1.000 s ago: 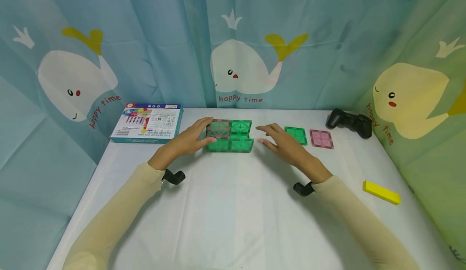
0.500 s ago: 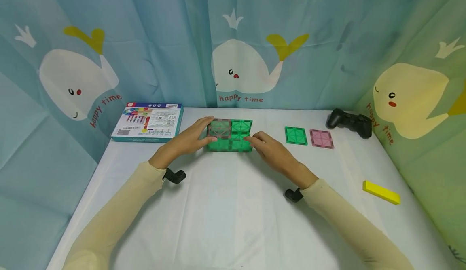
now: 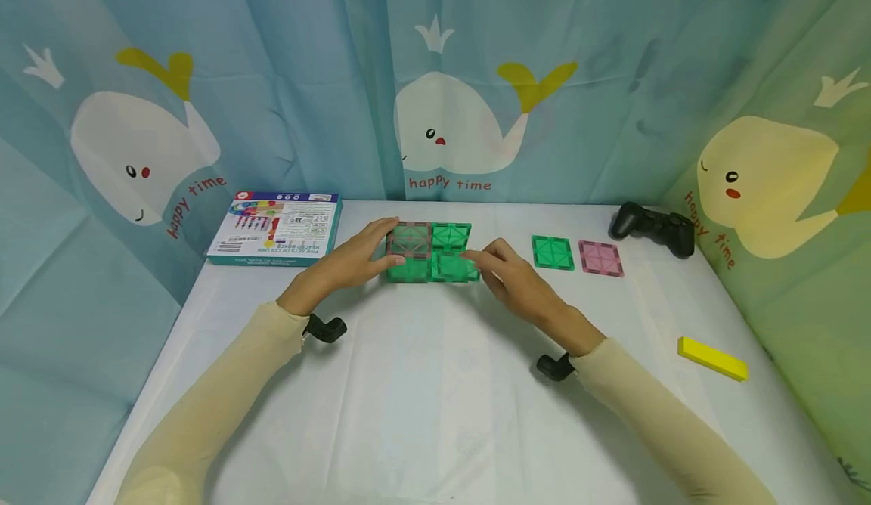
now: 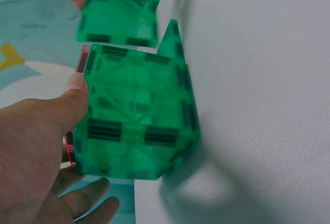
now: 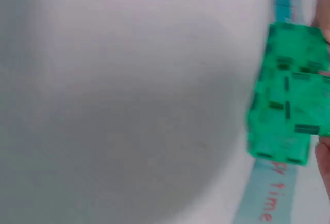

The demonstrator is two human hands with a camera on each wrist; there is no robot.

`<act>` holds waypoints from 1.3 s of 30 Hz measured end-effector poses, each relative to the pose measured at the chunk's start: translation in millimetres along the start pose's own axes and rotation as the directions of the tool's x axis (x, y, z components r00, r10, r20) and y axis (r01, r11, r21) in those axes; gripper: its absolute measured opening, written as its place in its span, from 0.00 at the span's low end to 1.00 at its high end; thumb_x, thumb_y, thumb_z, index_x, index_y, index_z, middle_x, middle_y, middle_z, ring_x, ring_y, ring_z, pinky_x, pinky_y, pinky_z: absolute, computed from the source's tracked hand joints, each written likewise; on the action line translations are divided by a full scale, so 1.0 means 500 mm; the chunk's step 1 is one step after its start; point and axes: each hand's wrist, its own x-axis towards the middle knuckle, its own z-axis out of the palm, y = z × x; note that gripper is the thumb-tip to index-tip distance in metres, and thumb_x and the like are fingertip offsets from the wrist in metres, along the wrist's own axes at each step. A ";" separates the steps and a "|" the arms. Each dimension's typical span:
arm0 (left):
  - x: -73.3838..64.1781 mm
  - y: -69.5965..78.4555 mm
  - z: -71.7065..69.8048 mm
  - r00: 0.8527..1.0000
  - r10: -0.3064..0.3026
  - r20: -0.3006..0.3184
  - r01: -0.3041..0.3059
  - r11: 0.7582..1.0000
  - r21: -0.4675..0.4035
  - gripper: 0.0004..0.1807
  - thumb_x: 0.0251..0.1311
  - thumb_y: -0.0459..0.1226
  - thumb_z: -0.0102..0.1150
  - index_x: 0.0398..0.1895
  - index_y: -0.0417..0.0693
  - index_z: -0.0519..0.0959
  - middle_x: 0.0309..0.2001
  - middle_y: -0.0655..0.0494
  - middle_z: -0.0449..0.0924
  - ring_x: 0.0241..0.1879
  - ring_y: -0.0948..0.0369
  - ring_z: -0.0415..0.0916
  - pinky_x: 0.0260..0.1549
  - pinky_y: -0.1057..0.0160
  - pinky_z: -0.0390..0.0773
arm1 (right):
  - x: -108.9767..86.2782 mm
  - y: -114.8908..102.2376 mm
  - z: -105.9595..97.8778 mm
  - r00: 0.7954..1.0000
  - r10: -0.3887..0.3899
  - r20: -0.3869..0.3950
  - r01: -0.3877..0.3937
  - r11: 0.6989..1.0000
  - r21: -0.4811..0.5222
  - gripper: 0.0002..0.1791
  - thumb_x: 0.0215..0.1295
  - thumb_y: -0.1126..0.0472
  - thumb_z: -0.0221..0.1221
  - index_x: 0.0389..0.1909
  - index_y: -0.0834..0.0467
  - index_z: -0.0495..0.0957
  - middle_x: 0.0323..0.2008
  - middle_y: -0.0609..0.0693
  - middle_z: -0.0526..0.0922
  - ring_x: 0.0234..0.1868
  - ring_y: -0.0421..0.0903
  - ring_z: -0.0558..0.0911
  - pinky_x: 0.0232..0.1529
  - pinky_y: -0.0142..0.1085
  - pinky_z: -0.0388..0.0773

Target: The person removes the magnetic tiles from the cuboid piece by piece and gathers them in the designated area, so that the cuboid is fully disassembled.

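A plain pale-beige left sleeve and a matching right sleeve are worn full-length, with a black, bent and rounded left wrist unit and a similar right wrist unit fitted beside their ends, left hand and right hand being left bare.

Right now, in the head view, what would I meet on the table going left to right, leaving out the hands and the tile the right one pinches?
Printed box → green-and-pink tile structure → loose green tile → loose pink tile → black game controller → yellow block.
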 end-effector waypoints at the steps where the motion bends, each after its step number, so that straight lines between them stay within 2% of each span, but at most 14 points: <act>1: 0.000 0.000 0.000 1.000 0.001 0.000 -0.001 1.000 -0.002 0.46 0.79 0.54 0.55 0.87 0.45 0.46 0.86 0.44 0.41 0.85 0.46 0.42 0.81 0.41 0.52 | 0.003 0.002 -0.009 1.000 0.019 -0.018 -0.019 1.000 0.015 0.25 0.72 0.78 0.60 0.66 0.57 0.80 0.42 0.55 0.76 0.38 0.43 0.75 0.36 0.31 0.74; 5: 0.000 0.002 -0.001 1.000 0.001 0.001 -0.001 1.000 -0.007 0.46 0.79 0.54 0.54 0.87 0.44 0.46 0.86 0.45 0.41 0.85 0.47 0.41 0.81 0.41 0.52 | 0.016 0.023 -0.054 0.987 0.150 -0.058 -0.144 0.986 0.085 0.23 0.74 0.77 0.58 0.65 0.58 0.81 0.45 0.57 0.77 0.44 0.47 0.80 0.47 0.32 0.81; 8: -0.001 0.004 -0.002 1.000 -0.005 0.004 0.005 1.000 -0.009 0.46 0.79 0.54 0.54 0.87 0.45 0.45 0.86 0.45 0.41 0.85 0.47 0.41 0.81 0.41 0.51 | 0.023 0.049 -0.090 0.959 0.279 -0.046 -0.272 0.954 0.123 0.21 0.77 0.75 0.55 0.66 0.60 0.80 0.49 0.60 0.78 0.49 0.53 0.81 0.53 0.43 0.84; 11: -0.001 0.005 -0.002 1.000 -0.007 0.006 0.007 1.000 -0.005 0.46 0.79 0.54 0.54 0.87 0.46 0.45 0.86 0.44 0.41 0.85 0.46 0.41 0.81 0.41 0.51 | 0.027 0.084 -0.114 0.919 0.395 0.011 -0.393 0.911 0.122 0.20 0.81 0.70 0.53 0.69 0.58 0.78 0.55 0.62 0.78 0.51 0.58 0.83 0.52 0.52 0.83; 15: -0.001 0.003 -0.002 1.000 -0.003 0.002 0.003 1.000 -0.006 0.45 0.79 0.53 0.54 0.87 0.44 0.46 0.86 0.42 0.42 0.85 0.46 0.41 0.81 0.41 0.51 | 0.032 0.127 -0.124 0.872 0.465 0.154 -0.484 0.866 0.124 0.20 0.82 0.69 0.52 0.70 0.60 0.75 0.58 0.65 0.78 0.50 0.62 0.86 0.49 0.55 0.83; 19: -0.002 0.002 0.000 1.000 -0.002 -0.003 0.002 1.000 -0.010 0.45 0.79 0.53 0.54 0.87 0.43 0.46 0.86 0.42 0.42 0.85 0.46 0.41 0.81 0.41 0.51 | 0.038 0.153 -0.119 0.831 0.469 0.301 -0.518 0.849 0.108 0.20 0.82 0.71 0.51 0.70 0.62 0.75 0.62 0.66 0.78 0.48 0.62 0.86 0.51 0.53 0.82; 22: -0.002 0.003 0.000 1.000 0.000 -0.004 0.000 1.000 -0.010 0.46 0.79 0.53 0.54 0.87 0.44 0.46 0.86 0.42 0.42 0.85 0.45 0.42 0.81 0.40 0.51 | 0.043 0.168 -0.110 0.809 0.470 0.353 -0.525 0.848 0.073 0.21 0.81 0.72 0.51 0.70 0.63 0.76 0.62 0.67 0.78 0.49 0.62 0.85 0.51 0.53 0.81; 25: -0.002 0.005 0.000 1.000 0.000 0.000 0.000 1.000 -0.010 0.46 0.79 0.54 0.54 0.87 0.45 0.46 0.86 0.43 0.42 0.85 0.45 0.42 0.81 0.40 0.52 | 0.046 0.180 -0.103 0.793 0.489 0.363 -0.535 0.844 0.030 0.20 0.81 0.72 0.51 0.69 0.63 0.77 0.58 0.69 0.79 0.52 0.64 0.85 0.51 0.56 0.81; 29: -0.002 0.004 0.001 1.000 -0.007 0.004 0.007 1.000 -0.007 0.46 0.79 0.55 0.53 0.87 0.46 0.45 0.86 0.43 0.42 0.85 0.46 0.42 0.81 0.41 0.51 | 0.048 0.193 -0.096 0.762 0.534 0.366 -0.569 0.822 -0.015 0.20 0.82 0.70 0.51 0.69 0.62 0.76 0.58 0.70 0.78 0.59 0.66 0.81 0.57 0.61 0.78; 31: -0.002 0.003 0.001 1.000 -0.010 0.004 0.010 1.000 -0.007 0.46 0.79 0.55 0.53 0.87 0.47 0.45 0.86 0.44 0.42 0.85 0.46 0.42 0.81 0.41 0.51 | 0.050 0.195 -0.093 0.749 0.553 0.365 -0.583 0.812 -0.036 0.19 0.82 0.69 0.51 0.68 0.63 0.76 0.48 0.66 0.79 0.52 0.63 0.80 0.57 0.58 0.76; 35: -0.001 0.001 0.001 1.000 -0.008 0.003 0.008 1.000 -0.009 0.46 0.79 0.55 0.54 0.87 0.46 0.45 0.86 0.43 0.42 0.85 0.46 0.41 0.81 0.40 0.51 | 0.052 0.195 -0.084 0.732 0.581 0.357 -0.600 0.797 -0.068 0.19 0.82 0.69 0.50 0.68 0.65 0.77 0.34 0.58 0.72 0.41 0.56 0.72 0.50 0.52 0.69; 36: -0.001 0.001 0.001 1.000 -0.007 0.004 0.007 1.000 -0.008 0.46 0.79 0.55 0.54 0.87 0.46 0.45 0.86 0.43 0.41 0.85 0.45 0.41 0.81 0.40 0.51 | 0.050 0.196 -0.080 0.727 0.590 0.351 -0.604 0.793 -0.081 0.19 0.82 0.69 0.49 0.68 0.65 0.77 0.34 0.58 0.71 0.40 0.56 0.71 0.49 0.52 0.68; 39: -0.001 0.001 0.000 1.000 -0.002 0.004 0.003 1.000 -0.008 0.46 0.79 0.54 0.54 0.87 0.45 0.45 0.86 0.42 0.42 0.85 0.45 0.41 0.81 0.40 0.51 | 0.045 0.201 -0.065 0.722 0.609 0.328 -0.609 0.785 -0.114 0.20 0.80 0.71 0.49 0.68 0.65 0.77 0.45 0.68 0.79 0.48 0.62 0.77 0.54 0.57 0.74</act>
